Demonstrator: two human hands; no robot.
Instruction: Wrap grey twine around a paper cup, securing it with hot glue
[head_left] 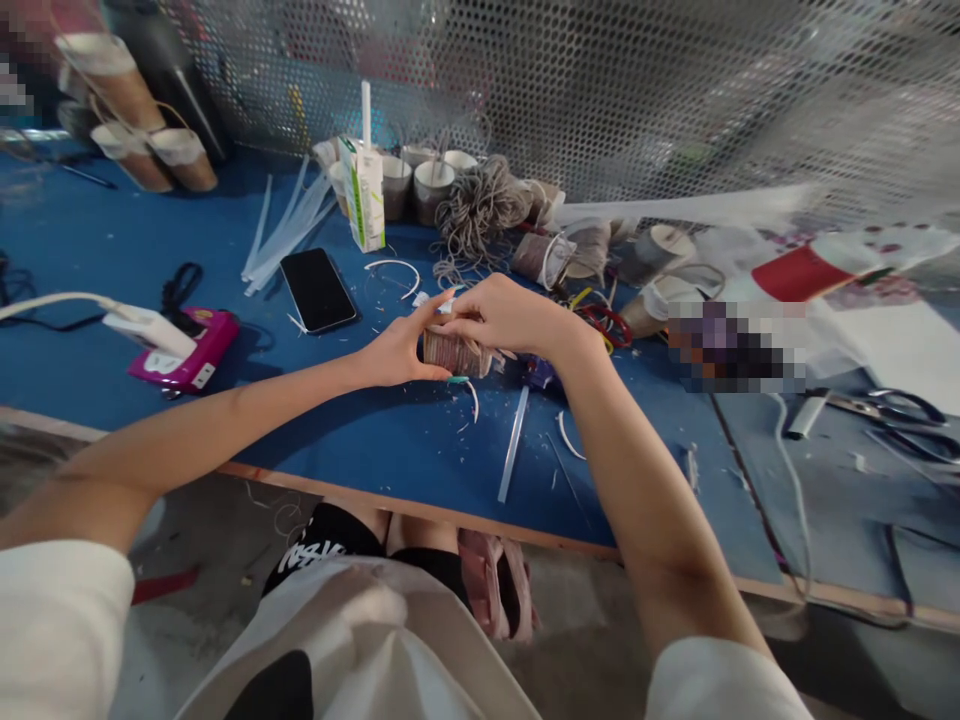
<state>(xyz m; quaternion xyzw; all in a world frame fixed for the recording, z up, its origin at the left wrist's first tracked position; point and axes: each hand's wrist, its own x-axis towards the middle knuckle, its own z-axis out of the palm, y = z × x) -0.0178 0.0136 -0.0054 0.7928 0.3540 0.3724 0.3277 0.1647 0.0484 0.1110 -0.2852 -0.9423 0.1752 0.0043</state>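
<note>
A small cup wrapped in brownish cord (454, 354) lies on its side between my hands, low over the blue table. My left hand (396, 350) grips it from the left, with the thumb below and the fingers above. My right hand (501, 312) is bent over its top, fingers closed at the upper edge near a scrap of white material. What those right fingertips pinch, if anything, is hidden. Just right of the cup is a dark blue tool, probably a glue gun (541, 373), with a translucent glue stick (514, 445) in front of it.
A phone (319, 289), a milk carton with a straw (365, 195) and a pink power strip (186, 352) stand left. Behind are a tangle of grey cord (484, 205) and several cups. Scissors (892, 410) lie right. Perforated metal mesh (600, 90) backs the table.
</note>
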